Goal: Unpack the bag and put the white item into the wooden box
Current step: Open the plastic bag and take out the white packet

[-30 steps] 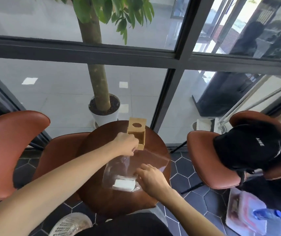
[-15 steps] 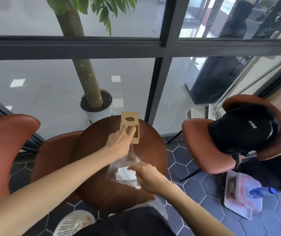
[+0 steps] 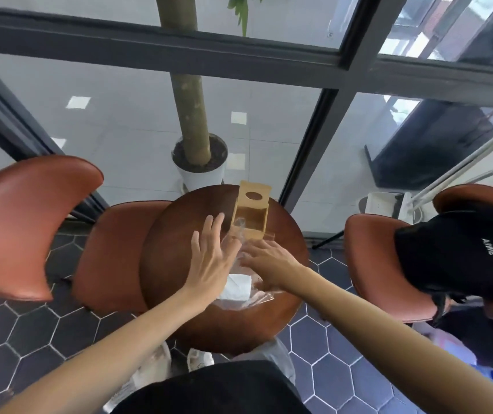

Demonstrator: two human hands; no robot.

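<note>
On the round brown table [image 3: 164,249] lies a clear plastic bag [image 3: 258,297] with the white folded item [image 3: 237,286] still inside it. The bag's upper end stands up against the open front of the small wooden box [image 3: 251,215], which has a round hole in its top. My left hand [image 3: 212,258] hovers just left of the bag, fingers spread, holding nothing. From the right, my right hand [image 3: 269,262] reaches onto the bag and its fingers grip the plastic above the white item.
Brown leather chairs stand at the left [image 3: 24,222] and right [image 3: 382,264]; the right one holds a black garment [image 3: 460,249]. A potted tree [image 3: 200,162] stands beyond the table, behind the glass wall. The floor has dark hexagon tiles.
My left hand has let go of the bag's top and opened flat. The bag has dropped back toward the table, and my right hand has moved up along it. The camera has tilted down.
</note>
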